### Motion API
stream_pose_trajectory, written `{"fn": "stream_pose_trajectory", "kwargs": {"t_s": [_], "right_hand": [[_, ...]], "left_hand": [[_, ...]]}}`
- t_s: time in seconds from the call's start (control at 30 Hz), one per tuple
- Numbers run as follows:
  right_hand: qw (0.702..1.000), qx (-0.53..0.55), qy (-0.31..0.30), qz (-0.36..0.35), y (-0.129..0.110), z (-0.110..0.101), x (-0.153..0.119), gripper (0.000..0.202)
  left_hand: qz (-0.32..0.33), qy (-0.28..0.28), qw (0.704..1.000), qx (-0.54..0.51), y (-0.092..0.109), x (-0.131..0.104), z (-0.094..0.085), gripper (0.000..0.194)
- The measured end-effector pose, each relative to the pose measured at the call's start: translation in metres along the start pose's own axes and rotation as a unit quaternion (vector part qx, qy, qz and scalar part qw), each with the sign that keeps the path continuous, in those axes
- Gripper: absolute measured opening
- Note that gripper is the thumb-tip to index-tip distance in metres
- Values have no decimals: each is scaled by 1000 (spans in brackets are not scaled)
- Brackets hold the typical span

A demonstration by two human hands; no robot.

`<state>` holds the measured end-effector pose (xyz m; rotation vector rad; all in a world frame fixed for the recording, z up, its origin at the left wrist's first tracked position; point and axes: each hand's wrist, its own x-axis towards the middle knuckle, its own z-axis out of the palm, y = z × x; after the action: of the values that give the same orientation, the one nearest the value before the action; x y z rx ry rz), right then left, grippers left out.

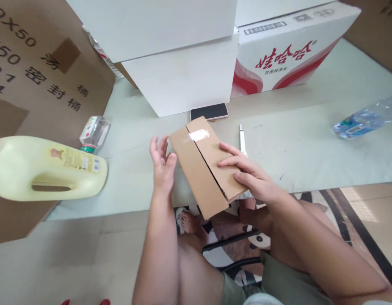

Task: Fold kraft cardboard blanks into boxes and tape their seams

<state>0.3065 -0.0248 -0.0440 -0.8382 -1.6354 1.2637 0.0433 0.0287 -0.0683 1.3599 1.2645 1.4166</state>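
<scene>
A small brown cardboard box (196, 169) with a dark seam between its top flaps sits at the table's front edge, its near corner jutting past it. Clear, shiny tape crosses the seam near the far end. My right hand (247, 169) holds the box's right side, fingers spread over the top and thumb hidden. Just off the left side, my left hand (163, 163) is open with fingers apart and nothing in it. Beyond my right fingers lies a slim white-handled tool (242, 137), its lower part hidden.
A dark-screened phone (209, 112) lies against white cartons (183, 76). A printed white-and-red carton (281, 59) stands behind. Left are a yellow jug (18, 169), a small clear bottle (96, 133) and a large brown carton (50, 80). A water bottle (367, 118) lies right on the table (310, 144).
</scene>
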Motion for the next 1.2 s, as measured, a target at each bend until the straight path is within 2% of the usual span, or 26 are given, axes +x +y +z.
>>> {"fn": "stream_pose_trajectory", "kwargs": {"t_s": [0.03, 0.1, 0.17, 0.23, 0.3, 0.37, 0.43, 0.5, 0.57, 0.63, 0.7, 0.73, 0.83, 0.93, 1.03, 1.2], "right_hand": [[1000, 7, -6, 1, 2, 1, 1, 27], [1000, 22, 9, 0, 8, 4, 3, 30], [998, 21, 67, 5, 15, 7, 6, 39], [985, -61, 153, 41, 23, 7, 8, 43], [943, -225, 216, 117, 29, 3, 10, 41], [880, -380, 210, 194, 32, -3, 11, 41], [836, -466, 163, 240, 35, -10, 11, 41], [812, -505, 128, 264, 38, -16, 11, 33], [798, -517, 124, 284, 39, -21, 12, 24], [803, -493, 139, 304, 36, -25, 15, 25], [830, -439, 175, 296, 28, -27, 16, 31], [849, -405, 206, 270, 21, -26, 15, 33], [898, -302, 298, 115, -9, -19, 8, 35], [913, -239, 329, -28, -44, -5, -3, 30], [917, -266, 289, -71, -67, 9, -8, 15], [910, -377, 162, -56, -72, 14, 1, 25]], "left_hand": [[22, -12, 1000, -6, -1, 0, 2, 81], [26, -32, 999, -9, -1, -2, 7, 66], [18, -18, 1000, -17, 0, -4, 12, 59], [19, 13, 999, -23, 1, -5, 15, 58], [16, 29, 999, -26, 2, -6, 16, 59], [12, 33, 999, -24, 3, -6, 16, 60], [9, 31, 999, -15, 5, -7, 16, 61], [11, 29, 999, -6, 6, -7, 15, 62], [13, 29, 999, -4, 6, -8, 15, 63], [12, 30, 999, -8, 6, -8, 15, 64], [14, 27, 1000, -6, 6, -10, 16, 64], [19, 23, 1000, 1, 6, -10, 17, 63], [50, 13, 998, 39, 10, -15, 24, 56], [83, 27, 992, 90, 17, -20, 36, 48], [114, 51, 984, 130, 23, -24, 48, 41], [103, 31, 986, 127, 25, -27, 52, 45]]}}
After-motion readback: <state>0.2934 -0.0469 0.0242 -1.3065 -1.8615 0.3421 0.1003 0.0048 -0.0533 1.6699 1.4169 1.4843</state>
